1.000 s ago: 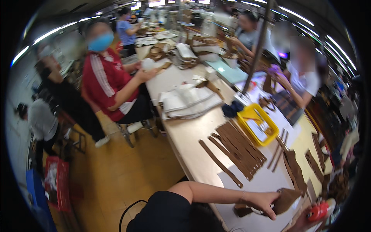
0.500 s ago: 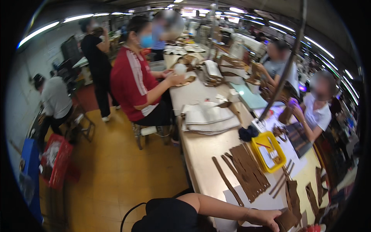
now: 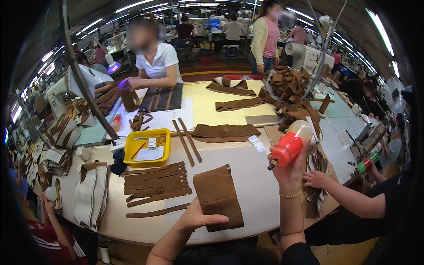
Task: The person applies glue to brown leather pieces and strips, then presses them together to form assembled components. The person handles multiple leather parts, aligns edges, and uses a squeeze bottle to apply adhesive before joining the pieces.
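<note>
My left hand (image 3: 198, 217) holds a folded brown leather piece (image 3: 216, 190) upright above the front of the table, the thumb across its lower face. In my right hand (image 3: 292, 167) is a red squeeze bottle (image 3: 287, 149) with a pale, see-through bottom end. It is raised and tilted, its dark nozzle pointing down and left. Left of the leather piece lies a row of brown leather strips (image 3: 154, 184), and a single strip (image 3: 157, 211) lies in front of them. Two narrow strips (image 3: 190, 142) and a wide brown band (image 3: 226, 132) lie farther back.
A yellow tray (image 3: 129, 152) with a pencil and small items stands at the back left. White layered pieces (image 3: 91, 194) are stacked at the left. A heap of brown bands (image 3: 293, 99) fills the back right. A co-worker's hand (image 3: 317, 179) is close on the right; another co-worker (image 3: 154, 66) works opposite.
My view has swung to the right, so the table now spreads across the front. The brown piece is lifted and tilted up in my left hand. The red bottle now shows fully, raised in my right hand.
</note>
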`<state>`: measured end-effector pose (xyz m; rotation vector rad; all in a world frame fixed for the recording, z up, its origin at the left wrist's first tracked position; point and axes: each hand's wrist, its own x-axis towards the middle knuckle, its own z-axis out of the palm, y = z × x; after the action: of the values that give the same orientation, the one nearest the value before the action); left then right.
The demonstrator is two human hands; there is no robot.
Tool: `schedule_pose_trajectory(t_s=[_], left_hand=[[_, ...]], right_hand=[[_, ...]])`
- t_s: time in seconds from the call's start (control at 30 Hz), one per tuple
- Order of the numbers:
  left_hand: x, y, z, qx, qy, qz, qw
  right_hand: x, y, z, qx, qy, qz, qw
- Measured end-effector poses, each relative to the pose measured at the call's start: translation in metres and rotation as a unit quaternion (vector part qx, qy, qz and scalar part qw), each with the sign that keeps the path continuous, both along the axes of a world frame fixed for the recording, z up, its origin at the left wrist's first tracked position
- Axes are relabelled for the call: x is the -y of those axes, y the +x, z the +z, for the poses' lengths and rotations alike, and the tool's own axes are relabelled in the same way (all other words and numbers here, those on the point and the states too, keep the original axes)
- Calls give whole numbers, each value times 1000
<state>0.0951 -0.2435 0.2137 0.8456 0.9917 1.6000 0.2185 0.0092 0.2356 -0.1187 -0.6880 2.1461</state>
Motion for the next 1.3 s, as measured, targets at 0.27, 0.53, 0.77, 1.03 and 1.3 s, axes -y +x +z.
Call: schedule_pose_trajectory(t_s=[0.27,0.53,0.77,1.03,1.3], left_hand=[[4,4,-6,-5,5,-15,1000],[5,8,3,-11,-19,-13,1000],[7,11,3,25,-12,-4,1000],[8,12,-1,56,-8,-5,998],[7,10,-6,57,-20,-7,998]], right_hand=[[22,3,1,0,112,21,993],[29,-7,-1,66,290,-57,953],[38,-21,12,141,371,-141,907],[49,-25,10,152,359,-151,909],[42,-8,-18,158,375,-99,908]])
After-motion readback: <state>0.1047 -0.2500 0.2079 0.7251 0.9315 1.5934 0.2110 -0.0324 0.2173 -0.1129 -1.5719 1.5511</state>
